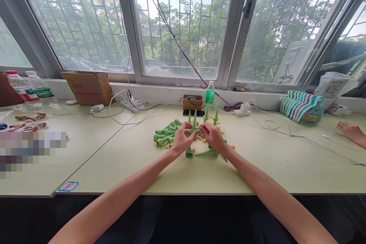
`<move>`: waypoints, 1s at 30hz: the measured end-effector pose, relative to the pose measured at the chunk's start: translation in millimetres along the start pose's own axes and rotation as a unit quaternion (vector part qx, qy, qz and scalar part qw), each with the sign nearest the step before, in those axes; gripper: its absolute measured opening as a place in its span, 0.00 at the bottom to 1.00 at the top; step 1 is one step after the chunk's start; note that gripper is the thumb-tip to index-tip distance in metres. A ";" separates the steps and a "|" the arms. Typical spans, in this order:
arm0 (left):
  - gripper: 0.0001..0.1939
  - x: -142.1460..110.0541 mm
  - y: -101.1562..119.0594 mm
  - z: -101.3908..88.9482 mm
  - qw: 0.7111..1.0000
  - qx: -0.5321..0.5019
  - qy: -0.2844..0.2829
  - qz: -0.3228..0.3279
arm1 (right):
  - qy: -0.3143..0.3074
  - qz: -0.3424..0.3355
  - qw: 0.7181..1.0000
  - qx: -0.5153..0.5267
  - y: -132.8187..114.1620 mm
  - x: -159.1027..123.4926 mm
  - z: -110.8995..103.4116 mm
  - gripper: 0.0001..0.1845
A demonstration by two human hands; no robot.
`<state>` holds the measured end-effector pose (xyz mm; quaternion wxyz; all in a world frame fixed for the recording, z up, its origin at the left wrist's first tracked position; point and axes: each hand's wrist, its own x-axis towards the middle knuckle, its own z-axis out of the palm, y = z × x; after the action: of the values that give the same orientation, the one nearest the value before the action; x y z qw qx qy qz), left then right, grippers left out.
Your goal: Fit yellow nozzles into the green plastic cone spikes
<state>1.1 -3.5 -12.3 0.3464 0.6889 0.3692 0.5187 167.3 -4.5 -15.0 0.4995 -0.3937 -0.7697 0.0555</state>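
My left hand point(182, 138) is curled with its thumb and fingers round the lower part of a green plastic spike point(194, 119), which points upward. Close beside it on the right, my right hand point(213, 135) has its fingertips pinched together; whatever they hold is too small to make out. A pile of similar green spikes with ribbed collars point(164, 140) lies to the left of my hands. Small yellow plastic pieces point(166, 146) are scattered among them. Behind my right hand a few spikes point(206, 112) stand upright. One collar point(189, 153) faces me, nearer the table edge.
A phone point(193, 113), a small cardboard box point(192, 103) and a green-labelled bottle point(210, 93) stand behind the spikes. Power strips point(133, 105) and cables run along the windowsill. Hangers point(301, 106) and another person's hand point(351, 131) are at the right.
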 end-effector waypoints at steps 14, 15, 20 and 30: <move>0.19 -0.8 0.4 -0.8 0.999 0.028 -0.037 0.009 | -0.028 -0.001 0.999 -0.046 6.1 0.3 -2.8 0.21; 0.18 -0.9 0.8 -0.6 0.999 0.032 -0.033 0.014 | -0.029 -0.001 0.998 -0.051 6.5 0.1 -2.5 0.22; 0.18 -1.0 2.5 0.5 0.998 0.036 -0.018 0.039 | -0.037 0.004 0.998 -0.056 5.7 -0.5 -2.0 0.25; 0.12 0.6 -3.3 -0.1 0.998 0.046 -0.009 0.032 | -0.057 -0.001 0.998 -0.015 -3.3 -1.0 -4.4 0.21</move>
<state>0.6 -1.4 -14.9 0.3009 0.7200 0.3669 0.5064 169.3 -8.8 -12.0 0.4492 -0.3966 -0.7979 0.0661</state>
